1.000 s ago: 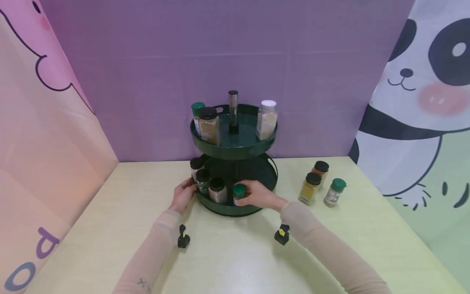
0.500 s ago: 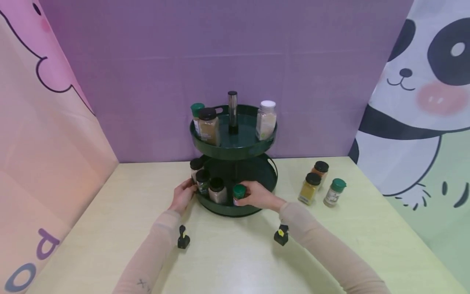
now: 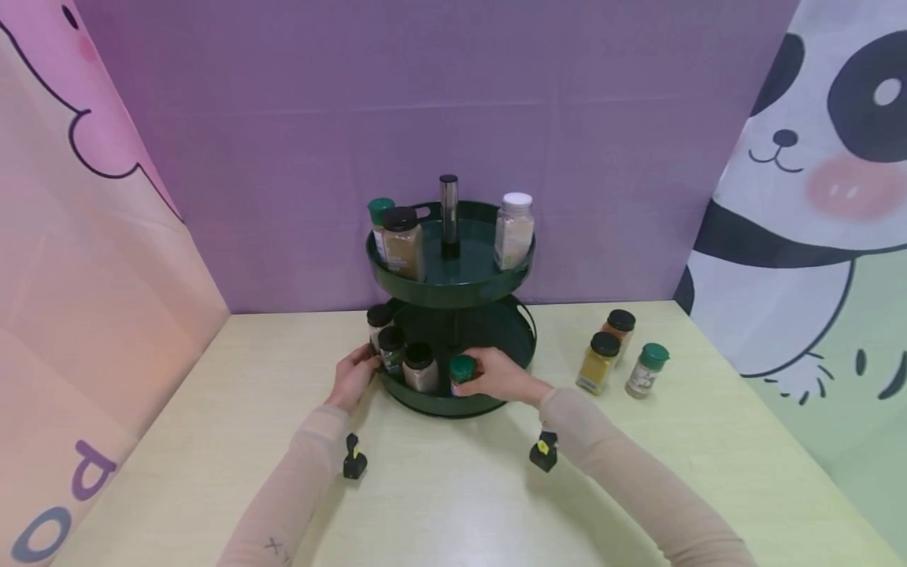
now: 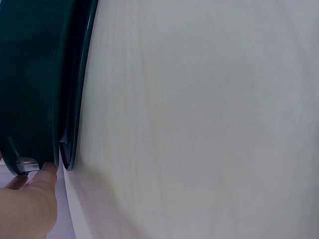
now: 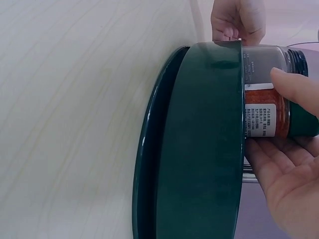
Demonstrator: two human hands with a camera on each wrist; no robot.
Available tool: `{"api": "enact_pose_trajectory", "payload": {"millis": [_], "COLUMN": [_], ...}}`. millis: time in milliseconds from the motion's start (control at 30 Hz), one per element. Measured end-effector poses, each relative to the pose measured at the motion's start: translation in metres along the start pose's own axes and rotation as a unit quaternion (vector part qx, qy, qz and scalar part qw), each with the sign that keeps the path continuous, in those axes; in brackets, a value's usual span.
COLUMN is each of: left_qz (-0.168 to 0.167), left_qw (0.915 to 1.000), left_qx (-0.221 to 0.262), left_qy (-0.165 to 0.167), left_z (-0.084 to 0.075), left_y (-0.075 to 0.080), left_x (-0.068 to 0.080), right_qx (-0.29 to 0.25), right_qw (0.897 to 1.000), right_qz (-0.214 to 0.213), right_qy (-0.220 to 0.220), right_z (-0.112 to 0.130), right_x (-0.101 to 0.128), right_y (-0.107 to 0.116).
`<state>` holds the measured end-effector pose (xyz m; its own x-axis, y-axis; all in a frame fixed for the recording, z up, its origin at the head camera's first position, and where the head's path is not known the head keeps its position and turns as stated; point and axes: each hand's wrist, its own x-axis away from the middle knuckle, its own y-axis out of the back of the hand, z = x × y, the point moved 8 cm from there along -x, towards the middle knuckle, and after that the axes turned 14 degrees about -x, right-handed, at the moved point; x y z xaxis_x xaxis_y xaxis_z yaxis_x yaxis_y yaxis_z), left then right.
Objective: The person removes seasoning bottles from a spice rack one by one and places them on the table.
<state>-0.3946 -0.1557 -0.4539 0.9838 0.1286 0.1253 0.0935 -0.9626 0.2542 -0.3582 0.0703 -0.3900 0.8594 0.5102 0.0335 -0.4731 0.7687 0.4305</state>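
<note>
A dark green two-tier round rack [image 3: 453, 406] stands on the table. My right hand [image 3: 499, 375] holds a green-capped spice jar [image 3: 463, 368] between thumb and fingers, inside the lower tier's front wall. In the right wrist view the red-orange contents and white label of this jar [image 5: 260, 118] show above the rim. To its left stand a black-capped jar of pale contents [image 3: 421, 370] and two more black-capped jars [image 3: 391, 350]. At the lower tier's left side, my left hand [image 3: 352, 378] grips the wall by its handle slot, as the left wrist view shows, with the thumb outside.
On the upper tier sit a green-capped jar [image 3: 380, 224], a black-capped brown one [image 3: 404, 246] and a white-capped one [image 3: 515, 232]. Right of the rack, the table [image 3: 439, 504] bears a yellow spice jar [image 3: 597, 366], an orange one [image 3: 620, 327] and a green-capped one [image 3: 645, 374].
</note>
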Motion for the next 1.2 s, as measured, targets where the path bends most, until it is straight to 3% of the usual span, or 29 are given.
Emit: {"api": "enact_pose_trajectory", "payload": {"millis": [400, 633, 1200], "left_qz": [0.000, 0.000, 0.000], "left_qw": [1.0000, 1.0000, 1.0000], "left_qx": [0.003, 0.000, -0.003], "left_qy": [0.000, 0.000, 0.004], "left_z": [0.001, 0.001, 0.001], "left_y": [-0.001, -0.001, -0.001], "left_x": [0.000, 0.000, 0.001], "right_qx": [0.004, -0.021, 0.011], "right_qw": [1.000, 1.000, 0.999], "right_qz": [-0.016, -0.004, -0.033], "right_qy": [0.008, 0.020, 0.020], "right_z": [-0.002, 0.005, 0.012], "right_x": [-0.001, -0.001, 0.001], "right_y": [0.005, 0.007, 0.021]}}
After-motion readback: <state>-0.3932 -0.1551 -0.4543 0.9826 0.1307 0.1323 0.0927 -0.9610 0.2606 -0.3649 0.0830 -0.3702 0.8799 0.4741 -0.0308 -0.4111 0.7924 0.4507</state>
